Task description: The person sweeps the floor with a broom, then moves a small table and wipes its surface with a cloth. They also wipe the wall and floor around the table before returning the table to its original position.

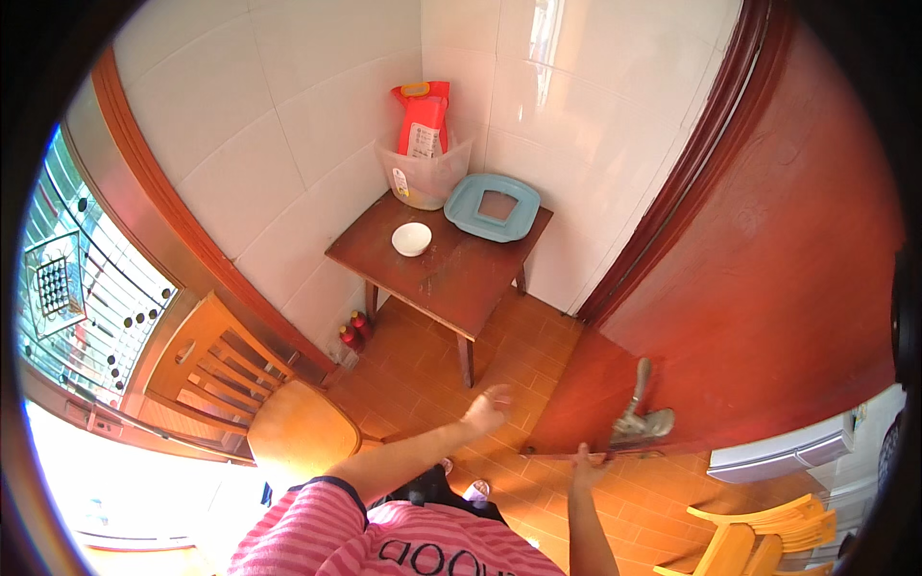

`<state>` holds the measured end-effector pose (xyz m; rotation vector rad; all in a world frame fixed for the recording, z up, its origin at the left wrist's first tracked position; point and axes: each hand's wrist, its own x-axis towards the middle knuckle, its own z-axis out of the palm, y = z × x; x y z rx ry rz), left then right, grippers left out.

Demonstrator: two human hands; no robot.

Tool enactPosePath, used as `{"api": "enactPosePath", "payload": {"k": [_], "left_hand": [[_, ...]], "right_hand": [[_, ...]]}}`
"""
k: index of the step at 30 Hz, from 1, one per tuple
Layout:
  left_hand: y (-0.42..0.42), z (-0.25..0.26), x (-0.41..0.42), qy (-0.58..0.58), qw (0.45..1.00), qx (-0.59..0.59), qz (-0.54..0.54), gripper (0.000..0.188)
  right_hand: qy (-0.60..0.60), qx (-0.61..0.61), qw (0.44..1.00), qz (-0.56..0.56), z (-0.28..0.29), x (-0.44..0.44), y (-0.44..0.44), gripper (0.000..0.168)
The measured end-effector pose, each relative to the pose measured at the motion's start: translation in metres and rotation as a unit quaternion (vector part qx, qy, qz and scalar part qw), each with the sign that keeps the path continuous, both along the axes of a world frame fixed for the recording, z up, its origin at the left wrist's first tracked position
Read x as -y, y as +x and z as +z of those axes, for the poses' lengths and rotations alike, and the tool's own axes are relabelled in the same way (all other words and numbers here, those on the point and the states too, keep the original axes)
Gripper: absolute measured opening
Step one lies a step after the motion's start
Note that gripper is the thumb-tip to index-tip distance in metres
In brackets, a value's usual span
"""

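My left hand point(490, 410) is held over the tiled floor in front of a small wooden table point(446, 302); it looks empty, though its fingers are blurred. Beside the edge of a reddish wooden door point(756, 288), near its metal lever handle point(639, 389), is my right hand point(589, 464); whether it touches the door is unclear. On the table stand a white bowl point(411, 239), a blue-grey plastic rim with a square opening point(468, 209) and a translucent plastic bin point(425, 180) with a red bag point(425, 115) in it.
A wooden chair point(302, 425) stands at the left, by a door with a decorated glass panel point(86, 288). Red bottles point(351, 336) stand on the floor by the wall. Yellow wooden chairs point(763, 540) and a pale cabinet point(781, 453) are at the lower right.
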<state>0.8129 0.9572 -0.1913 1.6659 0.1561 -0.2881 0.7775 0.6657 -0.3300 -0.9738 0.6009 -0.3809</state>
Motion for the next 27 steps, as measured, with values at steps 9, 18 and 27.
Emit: {"api": "enactPosePath", "payload": {"k": [9, 18, 27], "left_hand": [[0.034, -0.048, -0.087, -0.094, 0.949, -0.191, 0.234, 0.061], [0.133, -0.066, -0.190, -0.220, 0.861, -0.206, 0.411, 0.053], [0.282, -0.113, -0.313, -0.249, 0.829, -0.173, 0.471, 0.058]], "right_hand": [[-0.318, -0.200, 0.913, -0.158, 0.053, 0.106, 0.014, 0.062], [-0.449, -0.300, 0.787, -0.298, -0.043, 0.202, 0.042, 0.044], [-0.092, -0.227, 0.894, 0.374, 0.028, -0.212, 0.294, 0.037]]}}
